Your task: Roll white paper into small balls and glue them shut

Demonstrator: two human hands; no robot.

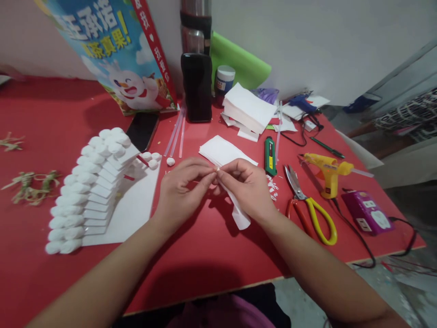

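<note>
A white paper strip [239, 213] hangs down from between my fingers over the red table. My right hand [248, 186] pinches its upper end, and my left hand [182, 189] meets it there, thumb and fingertips closed on the same end. The exact fold at the fingertips is too small to make out. Just beyond my hands lies a stack of white paper strips [225, 150]. To the left, a white paper model [99, 187] carries rows of rounded white paper pieces and stepped flaps on a white base sheet [136, 209]. One small white rolled piece [170, 161] rests near my left hand.
On the right are a green utility knife [270, 157], scissors [310, 205] with red and yellow handles, a yellow glue gun [327, 171] and a purple power box [367, 212]. Behind stand a phone [197, 89], a jar [224, 79] and more paper [249, 107]. A person's patterned sleeve [406, 111] shows far right.
</note>
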